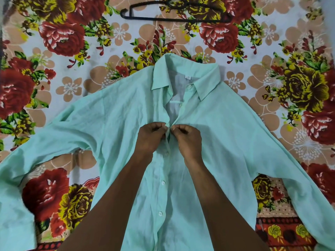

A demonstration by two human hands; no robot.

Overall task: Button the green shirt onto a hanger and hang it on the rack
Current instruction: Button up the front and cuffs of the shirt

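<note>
Shirt (226,142) lengthwise, collar toward hanger (174,11)

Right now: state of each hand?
Left hand: closed, pinching the green shirt placket.
Right hand: closed, pinching the opposite placket edge.

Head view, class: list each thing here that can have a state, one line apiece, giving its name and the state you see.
Green shirt: spread flat on the floral sheet, lower buttons fastened, open near the collar.
Hanger: lying on the sheet beyond the collar, not in the shirt.
Left hand: pinching the placket edge.
Right hand: pinching the opposite edge, at the same button.
</note>
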